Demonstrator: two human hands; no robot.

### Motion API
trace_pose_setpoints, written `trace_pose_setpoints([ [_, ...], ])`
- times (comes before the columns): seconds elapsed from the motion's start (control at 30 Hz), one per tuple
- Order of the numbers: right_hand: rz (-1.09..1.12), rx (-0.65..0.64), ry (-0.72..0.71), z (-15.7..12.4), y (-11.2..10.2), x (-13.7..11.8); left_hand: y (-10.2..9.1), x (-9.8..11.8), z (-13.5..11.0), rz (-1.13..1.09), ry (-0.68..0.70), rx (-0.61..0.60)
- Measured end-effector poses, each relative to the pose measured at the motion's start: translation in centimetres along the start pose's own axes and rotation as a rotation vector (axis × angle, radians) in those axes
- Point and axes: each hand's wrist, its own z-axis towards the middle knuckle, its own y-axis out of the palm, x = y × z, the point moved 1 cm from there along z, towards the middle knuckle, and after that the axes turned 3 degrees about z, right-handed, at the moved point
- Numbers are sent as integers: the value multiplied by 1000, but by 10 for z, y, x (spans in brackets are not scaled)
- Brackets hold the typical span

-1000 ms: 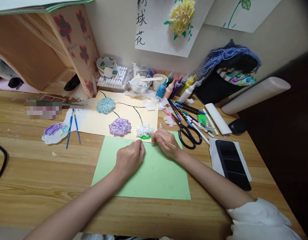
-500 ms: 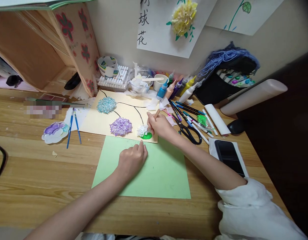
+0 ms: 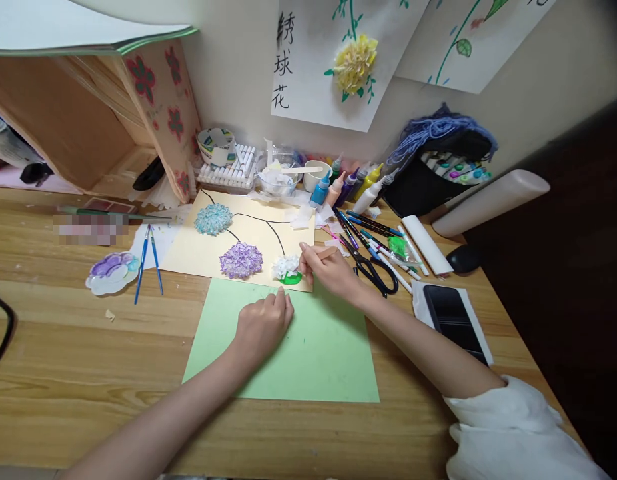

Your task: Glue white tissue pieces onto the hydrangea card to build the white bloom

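My right hand [image 3: 327,269] is closed on a thin wooden stick [image 3: 324,254] and holds it beside a white tissue flower [image 3: 285,266] on a green glue patch [image 3: 291,279]. That flower lies at the near right corner of a cream sheet [image 3: 198,243], which also carries a purple tissue flower [image 3: 241,259] and a blue tissue flower [image 3: 213,218] on black stems. My left hand [image 3: 264,325] rests curled on a green sheet [image 3: 318,360], its fingertips pinched together at the sheet's far edge. What they pinch is too small to see.
Black scissors [image 3: 371,270], pens and markers [image 3: 375,233] lie right of the cream sheet. A phone [image 3: 453,317] sits on white paper. Paint bottles [image 3: 345,187], a bowl of tissue [image 3: 275,181] and a marker rack [image 3: 233,172] line the wall. Two blue brushes [image 3: 148,263] and a palette [image 3: 111,270] lie left.
My right hand went from the green sheet's far edge up to the white flower, then tilted the stick lower. The left hand stayed put. The view shifted slightly.
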Motion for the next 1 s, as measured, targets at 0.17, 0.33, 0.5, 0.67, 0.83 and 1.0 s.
trace_pose_setpoints([
  [0.17,5,34,-34,0,-3,-2,1,0,0,4,13,29],
  [0.33,37,-3,-14,-3,-4,1,3,-1,-1,17,29,75],
  [0.5,52,-5,3,-4,0,8,4,-1,-2,24,42,96],
  [0.67,47,8,-12,-2,2,9,4,-1,-3,41,55,149],
  [0.83,21,-9,-29,1,4,11,6,-1,-2,62,60,230],
  [1.0,5,-20,-34,10,6,9,6,2,1,106,73,292],
])
